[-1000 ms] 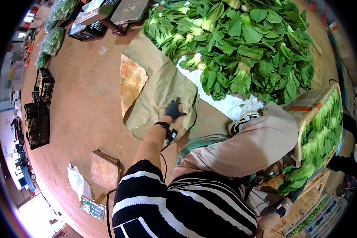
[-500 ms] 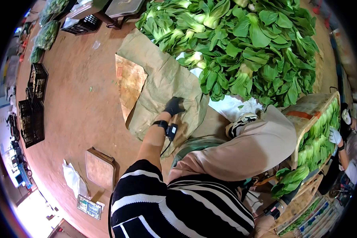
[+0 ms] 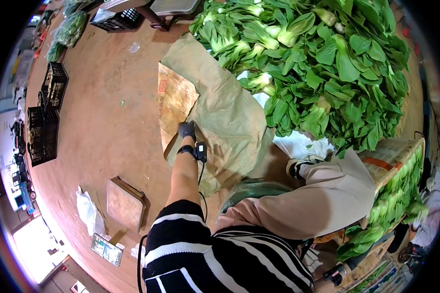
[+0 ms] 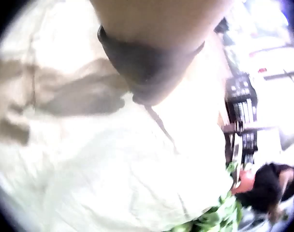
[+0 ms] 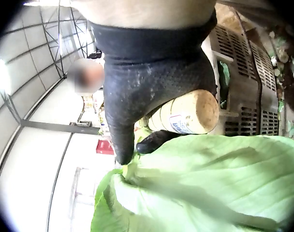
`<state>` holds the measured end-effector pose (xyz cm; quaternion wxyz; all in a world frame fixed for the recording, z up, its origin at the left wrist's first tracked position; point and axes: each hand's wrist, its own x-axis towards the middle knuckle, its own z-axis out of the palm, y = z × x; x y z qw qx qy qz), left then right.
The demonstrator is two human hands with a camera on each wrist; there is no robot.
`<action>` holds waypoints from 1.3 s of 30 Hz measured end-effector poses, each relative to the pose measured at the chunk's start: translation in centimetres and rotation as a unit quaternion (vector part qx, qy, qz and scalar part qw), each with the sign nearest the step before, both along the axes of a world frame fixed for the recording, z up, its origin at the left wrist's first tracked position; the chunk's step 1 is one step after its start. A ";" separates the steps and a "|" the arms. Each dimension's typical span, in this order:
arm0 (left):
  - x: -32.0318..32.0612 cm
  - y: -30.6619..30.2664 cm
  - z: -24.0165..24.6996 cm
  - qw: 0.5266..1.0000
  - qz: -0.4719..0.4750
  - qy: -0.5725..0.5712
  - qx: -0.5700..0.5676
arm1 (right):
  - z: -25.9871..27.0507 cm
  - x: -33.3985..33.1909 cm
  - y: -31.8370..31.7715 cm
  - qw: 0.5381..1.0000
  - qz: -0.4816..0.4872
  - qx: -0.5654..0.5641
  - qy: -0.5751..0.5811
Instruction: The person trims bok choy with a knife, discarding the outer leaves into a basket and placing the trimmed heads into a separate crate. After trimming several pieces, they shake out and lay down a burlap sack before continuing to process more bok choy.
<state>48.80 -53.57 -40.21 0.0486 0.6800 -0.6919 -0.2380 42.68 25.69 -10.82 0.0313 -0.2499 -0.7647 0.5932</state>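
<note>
My left hand point(image 3: 186, 130), in a black glove, pinches the brown paper sheet point(image 3: 230, 122) at the edge of its folded-over flap point(image 3: 173, 93). In the left wrist view, a crease runs out from its fingertips point(image 4: 143, 100). My right hand point(image 5: 147, 92), also gloved in black, holds a leafy bok choy point(image 5: 200, 179) by its pale stem end. Beneath the palm shows a cream, ribbed cylinder point(image 5: 205, 111) with a printed label; what it is, I cannot tell. In the head view this bok choy point(image 3: 359, 241) hangs at the lower right.
A big heap of bok choy point(image 3: 327, 73) lies beyond the sheet. Packed rows of bok choy fill a crate point(image 3: 384, 154) beside my leg. Black crates point(image 3: 43, 134), a flat box-like platform point(image 3: 124, 204) and a white bag point(image 3: 89, 212) stand left. Another person point(image 3: 432, 210) works at far right.
My left hand, earlier spread on the sheet's middle, has moved left to the flap edge and drawn its fingers in. The sheet has spread further right. The person at right has shifted.
</note>
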 end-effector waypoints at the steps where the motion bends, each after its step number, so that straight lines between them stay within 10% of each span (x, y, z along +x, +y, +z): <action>1: 0.2 -0.1 0.4 0.995 -0.064 -0.003 -0.080 | 0.2 -0.3 -0.1 1.000 0.012 0.000 -0.003; 4: 0.0 -2.6 1.1 0.954 -0.189 -0.203 -0.115 | 0.5 -0.5 0.0 1.000 0.023 0.002 -0.004; 8: 4.4 -6.4 -4.2 0.954 -0.181 -0.206 0.120 | 0.0 0.6 3.6 0.999 0.035 0.007 -0.001; 11: 4.7 -6.6 -3.0 0.956 -0.223 -0.182 0.058 | 1.4 0.8 4.6 0.999 0.046 0.004 0.028; 14: 8.2 -9.9 -5.4 0.999 0.002 -0.035 -0.016 | 2.2 1.0 6.5 0.992 -0.010 -0.114 0.046; 16: 12.7 -15.0 -6.1 0.924 -0.228 -0.307 -0.030 | 2.1 1.0 6.4 0.996 0.004 -0.079 0.044; 19: 16.9 -14.7 -2.4 0.958 -0.230 -0.145 -0.091 | 1.6 0.8 5.0 0.997 0.012 -0.058 0.045; 21: 19.4 -16.5 -3.9 0.800 -0.404 -0.443 -0.002 | 1.5 0.9 3.8 0.998 0.014 -0.045 0.033; 26: 21.0 -19.0 -1.2 0.981 -0.063 -0.181 0.019 | 1.9 -0.1 1.2 0.999 0.031 -0.009 0.037; 30: 14.6 -19.2 5.0 0.970 0.193 -0.011 -0.147 | 2.6 1.4 0.4 1.000 0.010 -0.009 0.027; 32: 10.3 -15.7 6.3 0.945 -0.041 -0.109 -0.305 | 2.4 2.1 -0.7 1.000 0.000 -0.011 0.019; 35: 2.4 -11.1 0.6 0.940 -0.288 0.108 -0.148 | 2.6 2.8 -0.3 1.000 -0.010 -0.010 0.012; 36: -1.9 -8.1 0.4 0.871 -0.438 0.084 -0.207 | 2.8 3.4 -0.5 1.000 -0.017 -0.008 0.014; 39: -10.8 -1.8 3.0 0.864 -0.488 -0.001 -0.125 | 3.5 4.4 -0.9 1.000 -0.025 -0.006 0.008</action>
